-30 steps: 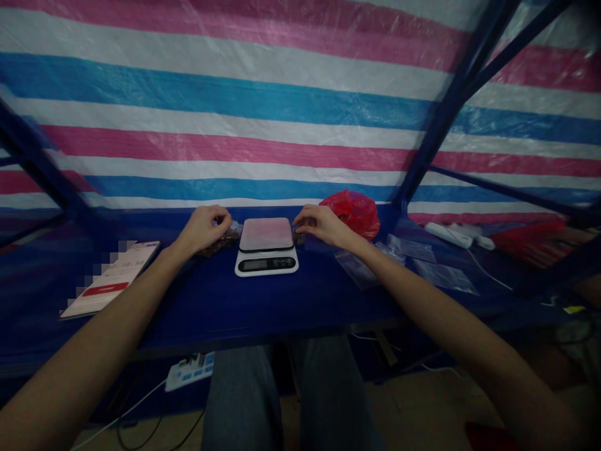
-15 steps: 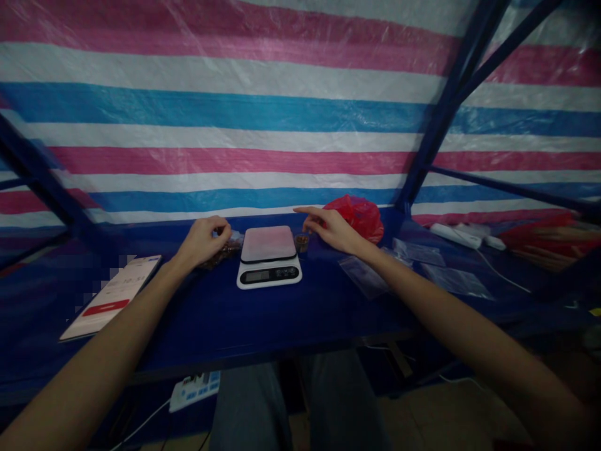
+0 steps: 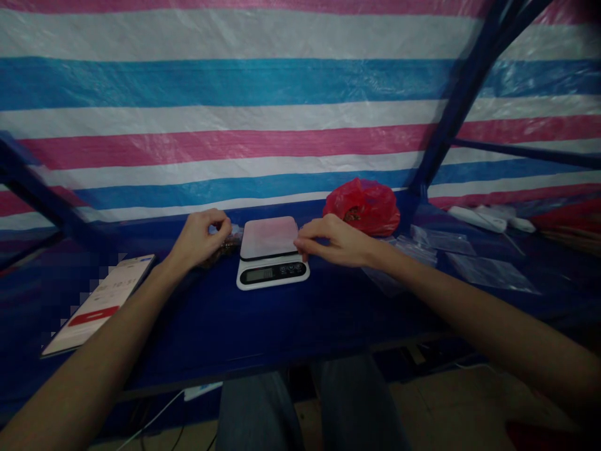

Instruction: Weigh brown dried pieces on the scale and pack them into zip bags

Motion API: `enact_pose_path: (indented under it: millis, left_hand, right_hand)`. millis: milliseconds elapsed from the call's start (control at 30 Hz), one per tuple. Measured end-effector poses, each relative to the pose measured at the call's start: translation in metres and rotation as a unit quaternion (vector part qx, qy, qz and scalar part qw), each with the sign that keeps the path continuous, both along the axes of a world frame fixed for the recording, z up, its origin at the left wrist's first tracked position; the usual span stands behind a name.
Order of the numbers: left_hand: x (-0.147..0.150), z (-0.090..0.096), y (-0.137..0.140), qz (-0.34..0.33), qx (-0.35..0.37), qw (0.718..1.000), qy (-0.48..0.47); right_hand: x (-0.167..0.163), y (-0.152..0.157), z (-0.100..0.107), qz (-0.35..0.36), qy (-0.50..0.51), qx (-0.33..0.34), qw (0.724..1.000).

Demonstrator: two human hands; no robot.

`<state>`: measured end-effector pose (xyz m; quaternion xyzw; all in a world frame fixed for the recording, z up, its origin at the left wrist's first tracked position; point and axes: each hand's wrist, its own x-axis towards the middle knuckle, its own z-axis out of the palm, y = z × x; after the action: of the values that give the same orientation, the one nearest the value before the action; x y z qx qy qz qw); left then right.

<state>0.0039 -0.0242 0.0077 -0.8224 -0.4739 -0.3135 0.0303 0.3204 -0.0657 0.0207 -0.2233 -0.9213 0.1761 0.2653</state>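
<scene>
A white kitchen scale (image 3: 269, 239) with a dark display strip stands on the blue table between my hands. My left hand (image 3: 200, 238) is closed in a pinch at its left, on the edge of a clear plastic bag (image 3: 229, 244) of small brown pieces; the palm covers part of the bag. At the scale's right edge, my right hand (image 3: 331, 241) has thumb and fingertips pressed together. What they hold, if anything, is too small to make out. The small round container beside the scale is now hidden by this hand.
Behind my right hand sits an open red plastic bag (image 3: 370, 210) with brown contents. Flat clear bags (image 3: 491, 272) lie to the right, near a white device (image 3: 476, 219) with a cable. A phone (image 3: 101, 304) lies at left. Blue frame posts (image 3: 451, 119) flank the striped sheet.
My right hand has come down toward the scale's right edge, its pointing finger now curled into a pinch, covering the small container. My left hand stays by its bag. The view has shifted slightly.
</scene>
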Motion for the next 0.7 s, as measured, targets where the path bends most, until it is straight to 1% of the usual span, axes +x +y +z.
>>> enact_pose_path:
  millis: [67,133,300,433,500,600,633,700]
  left_hand:
    - [0.001,0.000,-0.001,0.001,-0.003,1.000,0.007]
    - [0.001,0.000,-0.001,0.004,-0.002,1.000,0.007]
    - [0.000,0.000,-0.001,-0.006,-0.003,1.000,-0.005]
    - [-0.002,-0.002,0.001,-0.011,-0.002,1.000,-0.012]
    - [-0.003,-0.003,0.002,-0.013,-0.003,1.000,-0.016]
    - [-0.004,-0.004,0.004,-0.015,-0.001,1.000,-0.027]
    - [-0.004,-0.004,0.004,-0.015,0.001,0.999,-0.031]
    - [-0.005,-0.003,0.004,-0.019,0.003,0.999,-0.036]
  right_hand:
    - [-0.003,-0.002,-0.003,0.011,-0.042,0.034,0.998]
    - [-0.005,-0.003,-0.005,0.014,-0.057,0.054,0.997]
    - [-0.010,-0.007,-0.004,0.018,-0.080,0.069,0.994]
    - [-0.011,-0.007,-0.002,0.000,-0.109,0.071,0.992]
    - [-0.007,-0.001,-0.003,-0.027,-0.091,0.069,0.993]
    - [0.004,0.016,-0.008,-0.089,-0.008,0.076,0.993]
    - [0.009,0.022,-0.011,-0.102,0.015,0.075,0.992]
    - [0.016,0.035,-0.018,-0.105,0.034,0.054,0.992]
